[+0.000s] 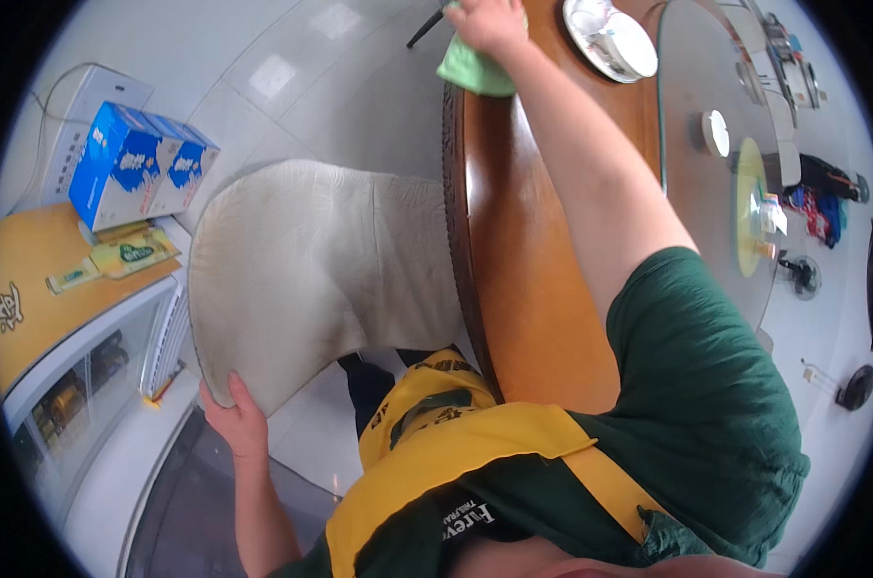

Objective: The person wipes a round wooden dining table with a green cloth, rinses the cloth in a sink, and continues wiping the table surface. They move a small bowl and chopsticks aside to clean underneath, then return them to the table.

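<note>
My right hand (486, 27) presses a green cloth (474, 71) on the edge of a polished wooden table (534, 289), with the arm stretched out over the tabletop. Part of the cloth hangs past the carved rim. Down at the left, my left hand (240, 420) grips the edge of a chair back in a cream fabric cover (277, 267), thumb on the near face. The chair stands against the table's side. Just beyond my right hand, a stack of white plates and bowls (628, 45) rests on the wood.
A glass turntable (697, 79) bears a small white dish (715, 133) and a yellowish disc (746, 249). To the left, blue-and-white cartons (144, 170) and a bottle-shaped card (129, 254) sit atop a drinks cooler (97, 390). Fans (803, 277) stand at the far right.
</note>
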`<state>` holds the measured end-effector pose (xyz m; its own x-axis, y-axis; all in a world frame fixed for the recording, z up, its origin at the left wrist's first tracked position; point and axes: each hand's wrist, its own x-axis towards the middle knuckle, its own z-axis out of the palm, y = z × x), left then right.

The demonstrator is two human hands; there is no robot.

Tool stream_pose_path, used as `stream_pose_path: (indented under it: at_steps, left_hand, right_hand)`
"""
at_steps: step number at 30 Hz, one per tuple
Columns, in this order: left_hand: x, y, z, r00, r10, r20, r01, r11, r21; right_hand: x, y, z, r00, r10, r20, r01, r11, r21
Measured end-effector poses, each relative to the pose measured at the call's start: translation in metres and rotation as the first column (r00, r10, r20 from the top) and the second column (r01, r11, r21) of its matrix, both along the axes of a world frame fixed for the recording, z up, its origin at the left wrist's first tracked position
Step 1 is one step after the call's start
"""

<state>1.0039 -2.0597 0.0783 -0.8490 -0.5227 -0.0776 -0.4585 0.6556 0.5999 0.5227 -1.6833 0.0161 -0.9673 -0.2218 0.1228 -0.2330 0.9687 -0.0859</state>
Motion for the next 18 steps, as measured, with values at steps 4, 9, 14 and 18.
stream_pose_path:
  at_steps: [4, 9, 14, 18]
  left_hand:
    - [0.002, -0.003, -0.002, 1.000, -0.004, -0.006, 0.004, 1.000, 0.014]
    - [-0.002, -0.003, -0.003, 0.997, -0.069, -0.036, 0.067, 0.997, -0.044]
    - [-0.002, -0.003, -0.005, 0.993, -0.095, -0.069, 0.094, 0.995, -0.018]
    - [0.004, -0.005, -0.007, 0.983, -0.122, -0.139, 0.128, 0.991, 0.033]
  right_hand:
    - [-0.002, -0.002, 0.001, 1.000, 0.020, -0.011, -0.019, 0.996, 0.087]
    - [0.098, -0.015, 0.015, 0.996, 0.082, 0.027, -0.085, 0.980, 0.179]
    - [0.291, 0.001, 0.025, 0.963, 0.230, 0.139, -0.235, 0.972, 0.023]
    - [0.475, 0.040, 0.047, 0.941, 0.271, 0.203, -0.218, 0.943, -0.251]
